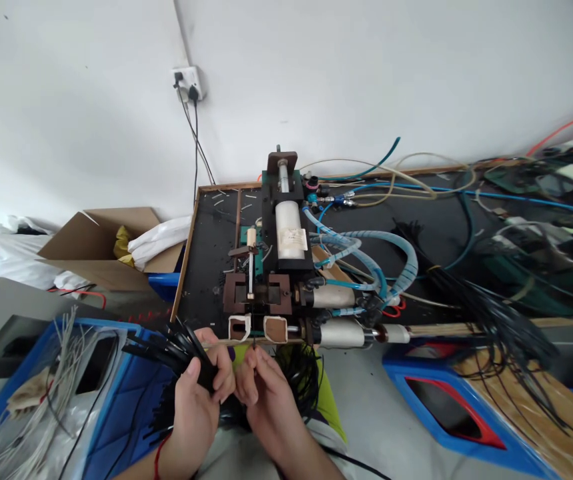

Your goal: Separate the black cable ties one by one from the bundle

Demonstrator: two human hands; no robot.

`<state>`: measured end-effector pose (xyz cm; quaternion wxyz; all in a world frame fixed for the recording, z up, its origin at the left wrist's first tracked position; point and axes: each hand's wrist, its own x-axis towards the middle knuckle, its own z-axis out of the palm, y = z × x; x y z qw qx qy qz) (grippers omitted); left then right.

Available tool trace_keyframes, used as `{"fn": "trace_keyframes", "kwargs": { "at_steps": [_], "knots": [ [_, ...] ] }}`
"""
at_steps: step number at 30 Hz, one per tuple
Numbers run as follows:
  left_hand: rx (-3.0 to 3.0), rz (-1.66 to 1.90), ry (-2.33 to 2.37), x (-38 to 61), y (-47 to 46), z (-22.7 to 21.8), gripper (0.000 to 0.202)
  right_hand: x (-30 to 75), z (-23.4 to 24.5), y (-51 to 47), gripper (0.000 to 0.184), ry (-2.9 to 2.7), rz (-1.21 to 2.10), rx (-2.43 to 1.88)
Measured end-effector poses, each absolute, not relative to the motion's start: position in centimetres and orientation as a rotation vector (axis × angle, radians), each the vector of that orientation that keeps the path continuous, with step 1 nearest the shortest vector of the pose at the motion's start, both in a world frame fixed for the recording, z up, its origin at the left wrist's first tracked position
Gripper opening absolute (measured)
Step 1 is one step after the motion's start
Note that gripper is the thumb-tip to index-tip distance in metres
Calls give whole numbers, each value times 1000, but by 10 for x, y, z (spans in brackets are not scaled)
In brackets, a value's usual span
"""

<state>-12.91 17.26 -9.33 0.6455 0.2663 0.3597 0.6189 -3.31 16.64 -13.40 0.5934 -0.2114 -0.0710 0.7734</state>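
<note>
My left hand (197,399) is wrapped round a bundle of black cables (172,348), whose ends fan out up and to the left. Beside it, my right hand (271,397) pinches a thin black cable (253,341) between thumb and fingertips. That cable points up between the two padded jaws (275,329) at the front of a pneumatic machine (290,230). Brown metal blocks (279,293) sit just behind the jaws. More black cables (303,377) hang below the right jaw, partly hidden by my right forearm.
The machine stands on a black bench (211,233) with blue air hoses (406,260) to its right. A blue crate (133,327) with pale wires is at left, near a cardboard box (81,243). At right, a cable bundle (486,313) overhangs the bench edge above another blue crate (416,400).
</note>
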Motion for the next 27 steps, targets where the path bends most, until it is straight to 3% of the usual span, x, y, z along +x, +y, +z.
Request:
{"fn": "trace_keyframes", "kwargs": {
  "at_steps": [8,14,19,27],
  "knots": [
    [557,1384,799,-130,173,-93,23,-32,-135,168,30,-151,1819,-480],
    [604,1319,889,-129,173,-95,35,-33,-136,169,33,-163,1809,-552],
    [546,1366,984,-128,169,-98,24,-32,-134,169,33,-171,1811,-555],
    [633,1332,1049,-126,168,-97,32,-34,-140,168,30,-165,1790,-565]
  ]
}}
